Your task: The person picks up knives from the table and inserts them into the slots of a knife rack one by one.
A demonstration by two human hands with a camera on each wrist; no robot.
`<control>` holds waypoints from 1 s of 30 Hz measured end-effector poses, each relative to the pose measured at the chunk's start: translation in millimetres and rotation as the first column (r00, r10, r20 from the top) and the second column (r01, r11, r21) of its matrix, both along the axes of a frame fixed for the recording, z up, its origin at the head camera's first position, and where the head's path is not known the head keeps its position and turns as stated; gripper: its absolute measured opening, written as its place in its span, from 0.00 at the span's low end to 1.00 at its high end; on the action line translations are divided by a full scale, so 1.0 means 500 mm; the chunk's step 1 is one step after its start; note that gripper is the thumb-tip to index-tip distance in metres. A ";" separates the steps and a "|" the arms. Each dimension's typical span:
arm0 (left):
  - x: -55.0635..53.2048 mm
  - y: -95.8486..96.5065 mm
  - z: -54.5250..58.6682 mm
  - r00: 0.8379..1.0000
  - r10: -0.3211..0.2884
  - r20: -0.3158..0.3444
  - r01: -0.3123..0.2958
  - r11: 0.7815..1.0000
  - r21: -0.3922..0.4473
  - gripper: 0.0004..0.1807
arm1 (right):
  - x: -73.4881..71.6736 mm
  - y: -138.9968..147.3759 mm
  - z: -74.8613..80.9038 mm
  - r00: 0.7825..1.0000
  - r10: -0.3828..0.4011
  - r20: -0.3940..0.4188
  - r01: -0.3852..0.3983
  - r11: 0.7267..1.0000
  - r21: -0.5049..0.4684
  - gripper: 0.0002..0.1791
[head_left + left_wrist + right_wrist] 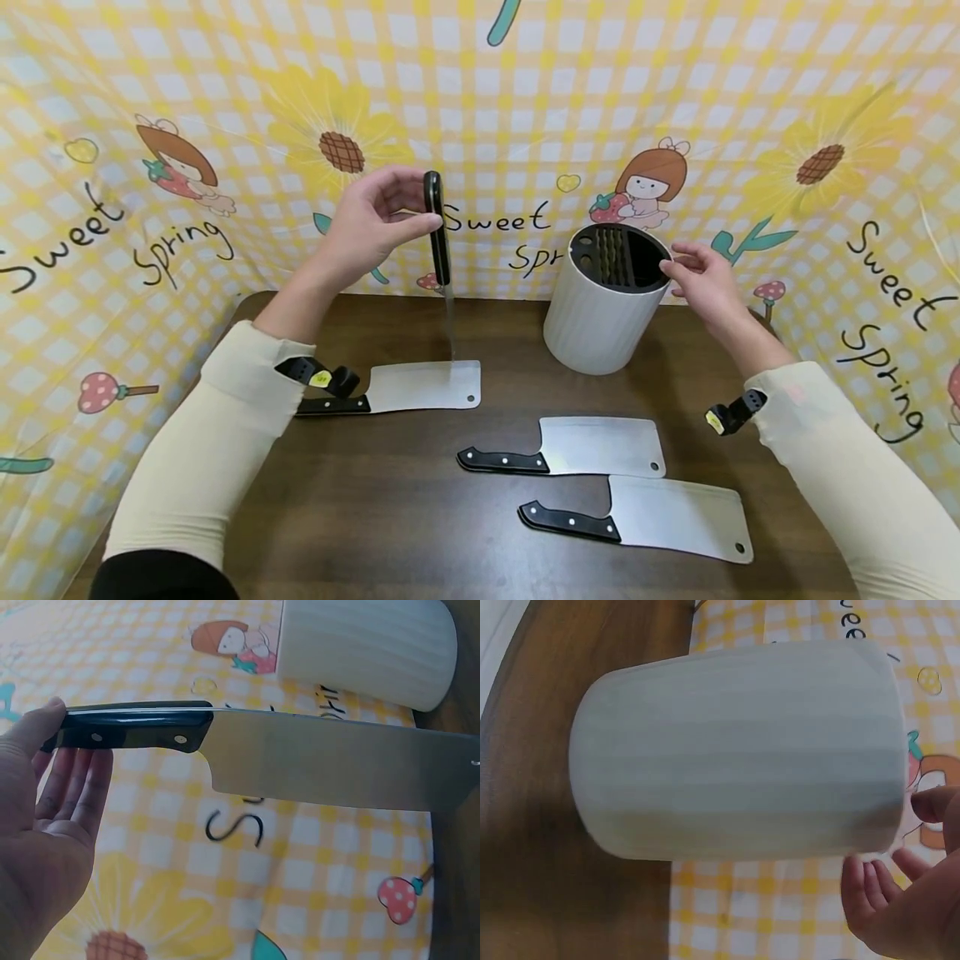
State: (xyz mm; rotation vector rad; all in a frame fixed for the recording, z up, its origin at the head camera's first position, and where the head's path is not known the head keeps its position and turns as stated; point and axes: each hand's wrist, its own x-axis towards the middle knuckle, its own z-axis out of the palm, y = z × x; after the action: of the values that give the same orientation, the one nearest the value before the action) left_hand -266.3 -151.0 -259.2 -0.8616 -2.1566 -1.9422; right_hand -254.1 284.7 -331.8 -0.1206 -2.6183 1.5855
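Note:
My left hand pinches the black riveted handle of a cleaver between thumb and fingers. This cleaver's broad blade points down, and in the head view it is seen nearly edge-on. To its right stands a white ribbed knife block with a black slotted insert in its top. My right hand is at the block's right rim, its thumb by the top edge and its fingers loosely spread outside. Below the held blade lies another cleaver, part of its handle hidden by the left wrist camera.
Two more cleavers, one nearer the back and one nearer the front, lie flat with handles to the left, close together on the brown wooden table. A yellow checked cloth with printed figures hangs behind and at both sides.

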 end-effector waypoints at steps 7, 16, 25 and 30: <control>0.010 0.048 0.040 0.999 0.018 -0.027 -0.021 0.996 -0.089 0.21 | 0.002 -0.022 0.049 0.982 -0.066 -0.179 0.088 0.989 0.116 0.28; 0.011 0.115 0.075 1.000 0.019 -0.011 -0.020 0.992 -0.126 0.22 | 0.035 -0.100 0.121 0.947 0.066 -0.316 -0.065 0.998 0.016 0.22; 0.011 0.175 0.089 0.997 0.051 -0.061 -0.061 0.985 -0.164 0.23 | 0.070 -0.192 0.155 0.878 0.287 -0.384 -0.377 0.908 -0.184 0.22; 0.012 0.199 0.096 0.998 0.034 -0.051 -0.041 0.989 -0.144 0.23 | 0.076 -0.224 0.159 0.866 0.337 -0.369 -0.407 0.904 -0.130 0.23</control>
State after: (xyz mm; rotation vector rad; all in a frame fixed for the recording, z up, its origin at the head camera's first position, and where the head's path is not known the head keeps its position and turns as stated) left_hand -260.1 -51.3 -211.1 -0.8739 -2.2917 -1.7456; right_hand -216.1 172.6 -252.3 0.6355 -2.2984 1.7896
